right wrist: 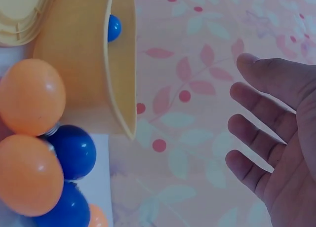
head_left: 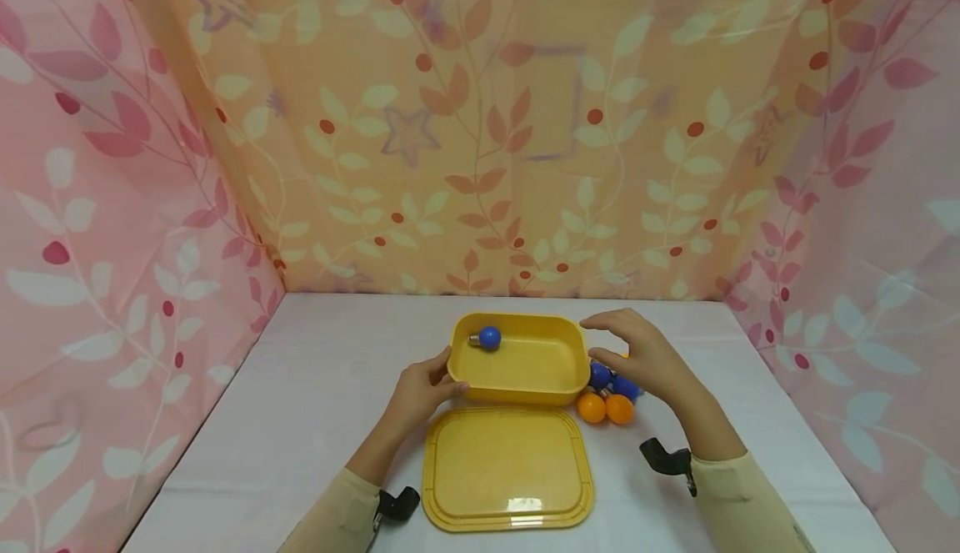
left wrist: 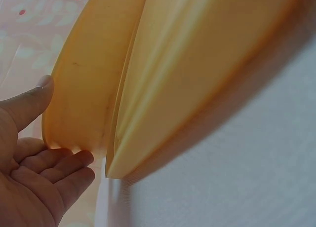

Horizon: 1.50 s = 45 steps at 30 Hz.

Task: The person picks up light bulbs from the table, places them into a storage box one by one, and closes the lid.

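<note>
A blue bulb [head_left: 490, 338] with a metal screw base lies on its side in a yellow plastic box [head_left: 540, 357], toward the left. My left hand [head_left: 422, 390] holds the box at its near left corner, thumb along the near wall and fingers at the left side. In the left wrist view, the thumb and curled fingers of that hand [left wrist: 34, 153] touch the box wall. My right hand [head_left: 647, 357] hovers by the box's right end, fingers spread and holding nothing. Below it sit orange bulbs [head_left: 592, 408] and blue bulbs [head_left: 600, 375], partly hidden by the hand.
A flat yellow lid [head_left: 506, 470] lies on the white tabletop [head_left: 315, 444] just in front of the box. Patterned cloth walls [head_left: 480, 161] enclose the table at the back and both sides. Each wrist carries a small black camera [head_left: 399, 503].
</note>
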Motion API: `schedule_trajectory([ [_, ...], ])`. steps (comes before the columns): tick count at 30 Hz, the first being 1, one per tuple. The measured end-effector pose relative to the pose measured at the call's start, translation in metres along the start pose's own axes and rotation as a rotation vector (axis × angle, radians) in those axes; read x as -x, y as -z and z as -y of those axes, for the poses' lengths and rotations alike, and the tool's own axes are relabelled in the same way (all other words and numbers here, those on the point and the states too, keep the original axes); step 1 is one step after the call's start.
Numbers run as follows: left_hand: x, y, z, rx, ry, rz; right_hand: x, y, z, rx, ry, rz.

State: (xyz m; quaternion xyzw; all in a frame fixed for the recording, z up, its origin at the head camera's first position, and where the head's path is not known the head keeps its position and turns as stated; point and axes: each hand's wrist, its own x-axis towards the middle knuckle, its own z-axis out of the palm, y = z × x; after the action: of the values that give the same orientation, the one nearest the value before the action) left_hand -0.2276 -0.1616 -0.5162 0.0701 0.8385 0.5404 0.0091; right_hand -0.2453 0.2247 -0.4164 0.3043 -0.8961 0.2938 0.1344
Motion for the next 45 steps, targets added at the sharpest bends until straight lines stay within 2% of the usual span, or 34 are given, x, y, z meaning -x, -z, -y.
schedule_trajectory([
  [7,-0.001,0.001,-0.001,0.008,0.003,0.009,0.025,0.002,-0.016,-0.014,-0.060,-0.027],
  [16,0.000,0.002,-0.002,0.024,0.018,0.011,0.046,0.000,-0.047,-0.035,-0.098,0.003],
  [24,-0.002,0.001,-0.003,0.018,0.001,0.011,0.060,0.003,-0.075,-0.096,-0.247,0.063],
  [31,0.000,0.001,0.000,0.022,0.019,0.006,0.072,-0.002,-0.097,-0.176,-0.375,0.135],
  [45,0.002,0.001,-0.002,0.032,0.005,0.002,0.082,-0.014,-0.120,-0.250,-0.547,0.226],
])
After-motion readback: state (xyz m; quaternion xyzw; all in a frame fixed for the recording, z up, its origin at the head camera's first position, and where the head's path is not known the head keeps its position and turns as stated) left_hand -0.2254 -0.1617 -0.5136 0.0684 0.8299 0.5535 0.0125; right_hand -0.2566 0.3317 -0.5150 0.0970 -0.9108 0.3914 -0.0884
